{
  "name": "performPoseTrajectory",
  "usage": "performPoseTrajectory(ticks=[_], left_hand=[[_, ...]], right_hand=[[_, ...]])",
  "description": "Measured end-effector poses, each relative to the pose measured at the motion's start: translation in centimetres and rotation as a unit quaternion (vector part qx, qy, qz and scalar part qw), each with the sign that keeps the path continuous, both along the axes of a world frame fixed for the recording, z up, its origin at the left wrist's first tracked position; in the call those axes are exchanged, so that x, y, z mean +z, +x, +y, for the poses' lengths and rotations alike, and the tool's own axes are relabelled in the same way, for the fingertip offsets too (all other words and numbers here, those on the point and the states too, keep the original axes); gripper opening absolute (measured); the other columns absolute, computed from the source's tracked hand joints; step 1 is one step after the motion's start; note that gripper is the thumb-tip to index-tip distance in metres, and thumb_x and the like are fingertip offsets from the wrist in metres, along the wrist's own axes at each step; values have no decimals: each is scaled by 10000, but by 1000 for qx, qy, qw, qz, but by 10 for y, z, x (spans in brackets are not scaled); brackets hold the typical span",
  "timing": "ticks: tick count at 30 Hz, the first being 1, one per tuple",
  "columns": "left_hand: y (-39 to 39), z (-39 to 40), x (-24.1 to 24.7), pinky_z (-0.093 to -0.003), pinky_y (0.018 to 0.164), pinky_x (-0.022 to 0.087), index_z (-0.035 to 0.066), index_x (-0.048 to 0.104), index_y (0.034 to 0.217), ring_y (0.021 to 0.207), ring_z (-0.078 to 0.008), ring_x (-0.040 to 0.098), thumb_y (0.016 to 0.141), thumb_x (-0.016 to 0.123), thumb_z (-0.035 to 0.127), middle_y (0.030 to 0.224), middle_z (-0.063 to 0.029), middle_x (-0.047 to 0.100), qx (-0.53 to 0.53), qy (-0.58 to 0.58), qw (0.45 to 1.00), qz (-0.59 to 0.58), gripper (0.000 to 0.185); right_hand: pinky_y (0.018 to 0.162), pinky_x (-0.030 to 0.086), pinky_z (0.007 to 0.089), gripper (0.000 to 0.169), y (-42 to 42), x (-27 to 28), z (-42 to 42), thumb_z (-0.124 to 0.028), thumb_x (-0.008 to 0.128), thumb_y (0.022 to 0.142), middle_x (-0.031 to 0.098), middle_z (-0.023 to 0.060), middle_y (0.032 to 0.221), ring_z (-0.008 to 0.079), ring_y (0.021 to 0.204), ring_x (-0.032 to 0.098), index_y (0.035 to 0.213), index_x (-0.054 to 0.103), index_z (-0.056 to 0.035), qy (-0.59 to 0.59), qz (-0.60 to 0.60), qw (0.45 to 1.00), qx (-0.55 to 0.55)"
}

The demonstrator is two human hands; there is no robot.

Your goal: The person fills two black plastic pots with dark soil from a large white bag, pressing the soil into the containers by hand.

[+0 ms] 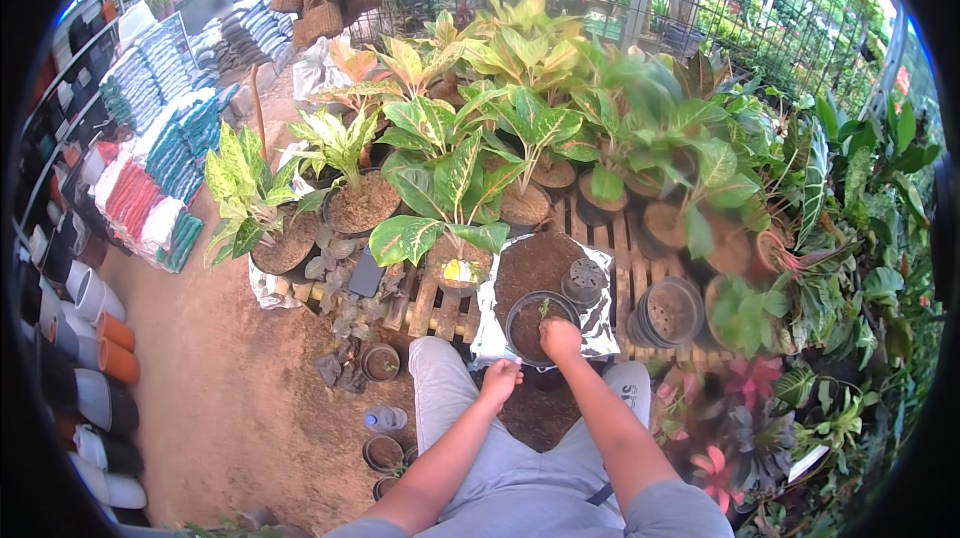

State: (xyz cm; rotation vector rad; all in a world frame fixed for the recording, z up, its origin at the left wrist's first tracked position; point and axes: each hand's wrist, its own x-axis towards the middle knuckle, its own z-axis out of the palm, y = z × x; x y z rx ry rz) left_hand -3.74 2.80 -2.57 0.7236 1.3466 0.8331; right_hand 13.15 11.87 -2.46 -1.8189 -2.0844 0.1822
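A black plastic pot (pixel 513 335) filled with dark soil sits in front of my knees, on the near edge of a silvery plastic sack. Inside it, a small green seedling (pixel 545 307) stands near the middle. My right hand (pixel 561 343) reaches over the pot's right rim, its curled fingers closed at the base of the seedling. My left hand (pixel 500 382) is just off the pot's front left rim, fingers bent; whether it pinches anything is unclear. Loose soil (pixel 540 264) lies on the opened sack (pixel 487 320) behind the pot, with an upturned small black pot (pixel 583 283) beside it.
Potted aglaonema plants (pixel 457 200) crowd the slatted wooden pallet (pixel 431 305). A phone (pixel 366 272) lies left among dark leaves. Nested black pots (pixel 667 310) stand right. On the ground are a plastic bottle (pixel 385 419) and a small pot (pixel 380 362). Dense foliage (pixel 825 298) fills the right side.
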Motion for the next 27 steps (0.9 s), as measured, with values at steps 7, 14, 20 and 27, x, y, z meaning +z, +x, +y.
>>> performPoseTrajectory(ticks=[7, 14, 20, 27], left_hand=[[-1, -1, -2, -283, 704, 490, 25, 629, 947, 736, -135, 631, 1002, 632, 338, 856, -71, 683, -3, 5, 1000, 15, 319], [3, -1, -6, -289, 707, 495, 19, 638, 965, 735, -140, 634, 1015, 610, 337, 860, -74, 684, -3, 6, 1000, 7, 323], [5, -1, -3, -291, 701, 493, 18, 639, 976, 743, -139, 635, 1031, 579, 330, 868, -80, 682, 4, 14, 1000, -2, 322], [8, 1, 1, -291, 715, 498, 22, 633, 1000, 760, -141, 639, 1051, 528, 302, 888, -76, 682, -4, 12, 1000, -6, 303]], right_hand=[[729, 560, 463, 149, 1, -5, 2, -175, 643, 850, 686, 153, 838, 352, 808, 693, 784, 711, -60, -6, -31, 999, 18], [728, 556, 461, 158, 1, 2, -3, -206, 687, 846, 683, 150, 835, 348, 814, 687, 796, 700, -56, 26, 20, 999, 26], [743, 552, 460, 157, 0, 9, 2, -211, 703, 844, 690, 144, 836, 344, 820, 687, 792, 708, -63, 31, 41, 998, 49], [756, 550, 458, 131, 2, 2, 3, -198, 699, 839, 707, 146, 867, 341, 845, 693, 821, 732, -73, 5, 35, 998, 47]])
